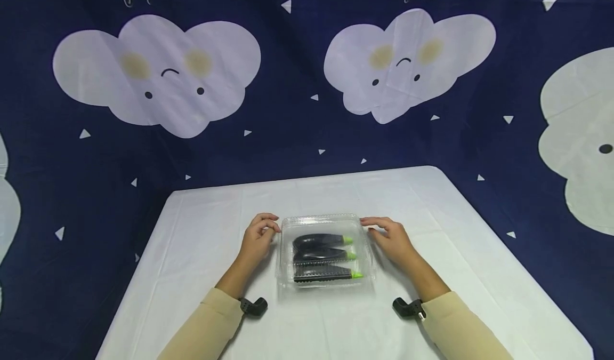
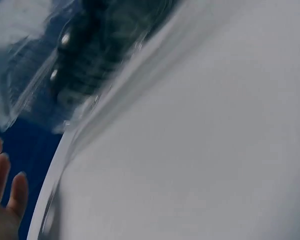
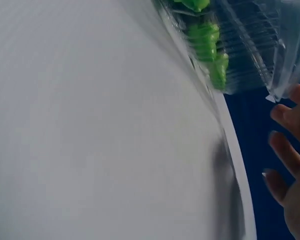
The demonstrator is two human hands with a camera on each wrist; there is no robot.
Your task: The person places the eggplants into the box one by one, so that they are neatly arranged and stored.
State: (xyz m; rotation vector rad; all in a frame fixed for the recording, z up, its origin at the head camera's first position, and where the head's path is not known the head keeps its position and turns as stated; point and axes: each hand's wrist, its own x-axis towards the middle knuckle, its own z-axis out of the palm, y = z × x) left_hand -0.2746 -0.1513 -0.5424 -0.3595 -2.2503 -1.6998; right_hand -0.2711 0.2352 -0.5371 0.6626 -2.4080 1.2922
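Note:
A clear plastic clamshell box (image 1: 326,292) lies on the white table with three dark eggplant-shaped pieces (image 1: 322,254) inside. Their bright green ends (image 3: 204,40) point right and show through the wall in the right wrist view. My left hand (image 1: 258,240) is at the box's far left corner, fingers bent loosely and fingertips right at the rim. Across from it, my right hand (image 1: 392,241) has its fingertips at the far right corner, fingers loosely extended. In the left wrist view, spread fingers (image 2: 18,195) appear beside the box's clear edge.
The white-covered table (image 1: 336,333) reaches out on all sides of the box. Behind it hangs a dark blue cloth (image 1: 288,157) with white clouds and triangles. A black wrist camera (image 1: 254,307) sits at the left cuff, another (image 1: 406,309) at the right.

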